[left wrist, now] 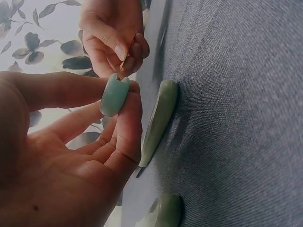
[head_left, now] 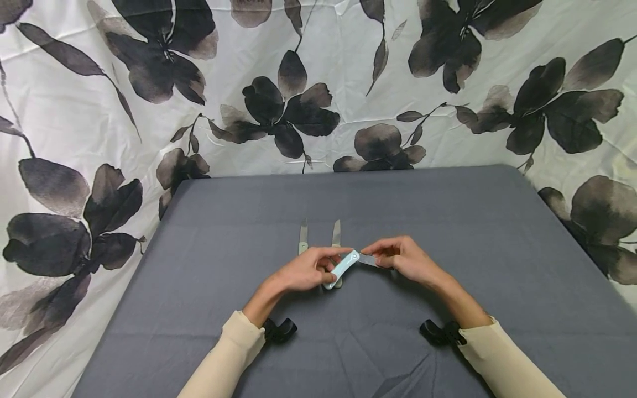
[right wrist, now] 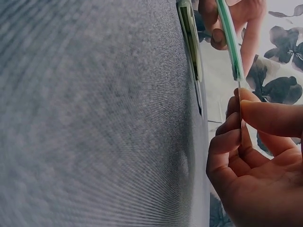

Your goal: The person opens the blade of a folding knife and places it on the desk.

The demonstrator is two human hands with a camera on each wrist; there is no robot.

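Note:
A folding knife with a pale mint handle (head_left: 342, 270) is held up over the table between both hands, its blade (head_left: 368, 260) swung out at an angle. My left hand (head_left: 307, 269) pinches the handle between thumb and fingers. The flat of the blade is pinched by my right hand (head_left: 407, 258), thumb against curled fingers, as the right wrist view shows edge-on. Beneath and beside the left hand lie two more folding knives, one at the left (head_left: 303, 243) and one nearer the middle (head_left: 337, 232), blades out and pointing away. The left hand partly covers both.
A grey cloth (head_left: 448, 210) covers the table, with creases at the front. Behind it hangs a white curtain (head_left: 368, 33) with dark flowers. Black wrist mounts (head_left: 281, 330) stick out from both cream sleeves (head_left: 224, 354).

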